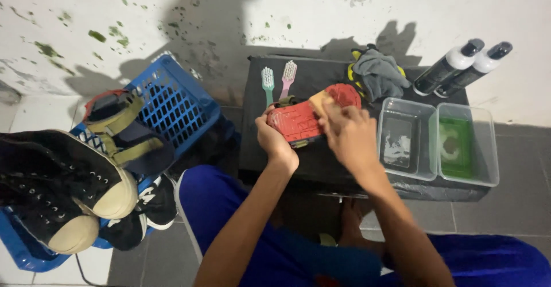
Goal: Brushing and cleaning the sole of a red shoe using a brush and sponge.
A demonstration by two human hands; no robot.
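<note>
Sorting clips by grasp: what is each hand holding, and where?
Left hand grips the red sandal at its near end, sole up. Right hand presses a tan sponge against the sole.

Red sandal [298, 120], blue basket [172, 100], green & pink brushes [278, 80], blk/cream sneakers [63, 189].

The red sandal [304, 117] shows a matt, ribbed rubbery sole, the two tubs [436, 143] on the right are clear glossy plastic, the grey rag [380, 74] is soft cloth, the blue basket [172, 100] on the left is perforated plastic, and the black worktop [313, 74] looks matt.
</note>
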